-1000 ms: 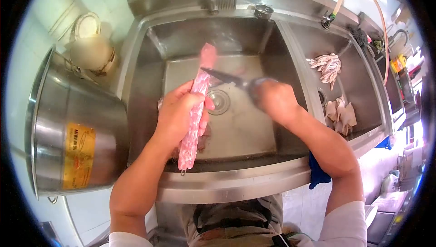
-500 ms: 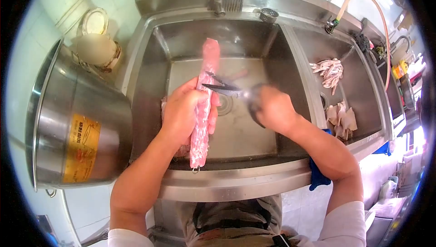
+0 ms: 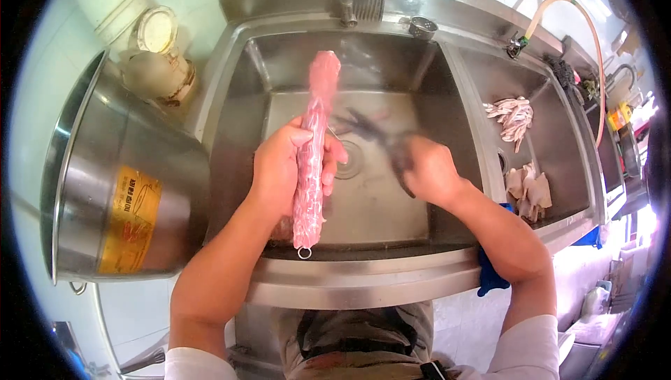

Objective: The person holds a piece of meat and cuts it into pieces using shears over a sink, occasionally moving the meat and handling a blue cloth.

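My left hand point(image 3: 285, 174) is wrapped around a long pink strip of raw meat point(image 3: 309, 170), held upright over the sink point(image 3: 381, 233). A small metal ring point(image 3: 304, 253) shows at the strip's lower end. To the right, my right hand point(image 3: 430, 170) grips a pair of dark scissors point(image 3: 377, 132), smeared by motion. Their blades point up and left toward the meat, a little apart from it. Below my left wrist, a bit of more meat seems to lie in the sink, mostly hidden.
A large steel pot point(image 3: 175, 191) with a yellow label stands at the left. The right basin point(image 3: 559, 177) holds pale chicken feet point(image 3: 512, 118) and flat pale pieces point(image 3: 530, 191). A faucet point(image 3: 347, 2) rises behind the sink; a hose point(image 3: 600, 65) hangs at the right.
The scissors have drawn away from the meat, to the right and down, and are more blurred. My left thumb now lies across the strip, higher up. The view has shifted slightly.
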Demonstrator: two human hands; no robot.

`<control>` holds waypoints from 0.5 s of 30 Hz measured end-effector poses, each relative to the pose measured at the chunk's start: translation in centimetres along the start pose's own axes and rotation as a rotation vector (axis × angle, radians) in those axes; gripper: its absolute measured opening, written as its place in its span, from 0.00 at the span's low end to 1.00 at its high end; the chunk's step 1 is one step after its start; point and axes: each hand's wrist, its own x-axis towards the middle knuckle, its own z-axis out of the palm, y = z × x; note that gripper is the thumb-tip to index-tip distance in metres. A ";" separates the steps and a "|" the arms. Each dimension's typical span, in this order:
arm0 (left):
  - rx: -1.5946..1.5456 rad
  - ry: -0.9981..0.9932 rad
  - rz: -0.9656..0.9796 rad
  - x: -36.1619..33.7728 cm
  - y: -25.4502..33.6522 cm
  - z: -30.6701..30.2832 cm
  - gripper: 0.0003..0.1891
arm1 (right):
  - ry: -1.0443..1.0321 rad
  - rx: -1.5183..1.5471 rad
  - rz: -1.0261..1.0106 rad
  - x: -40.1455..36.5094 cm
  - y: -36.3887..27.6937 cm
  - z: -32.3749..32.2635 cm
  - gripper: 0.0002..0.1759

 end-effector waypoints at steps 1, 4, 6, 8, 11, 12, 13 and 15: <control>0.010 -0.017 -0.001 0.0 0.0 -0.2 0.19 | -0.006 0.004 -0.003 0.2 -0.6 -0.4 0.09; 0.033 -0.056 -0.020 0.1 0.1 -0.2 0.22 | 0.065 0.046 0.008 0.3 -0.7 -0.3 0.11; -0.036 -0.066 -0.036 -0.2 -0.1 -0.6 0.22 | 0.054 0.088 0.034 0.0 -0.7 0.1 0.12; -0.180 -0.085 -0.024 0.2 -0.1 -0.7 0.22 | -0.019 0.117 0.061 0.1 -0.5 -0.7 0.13; -0.202 -0.048 -0.017 0.4 0.3 -0.5 0.20 | -0.050 0.153 -0.051 -0.1 -1.1 -0.7 0.13; -0.193 -0.006 -0.035 0.4 0.6 -0.5 0.20 | -0.050 0.162 -0.107 -0.2 -1.4 -0.6 0.13; -0.184 0.037 -0.052 0.5 0.9 -0.5 0.20 | -0.086 0.183 -0.153 -0.4 -1.6 -0.5 0.13; -0.217 0.082 -0.061 0.6 1.0 -0.7 0.21 | -0.169 0.133 -0.235 -0.7 -2.4 -0.7 0.13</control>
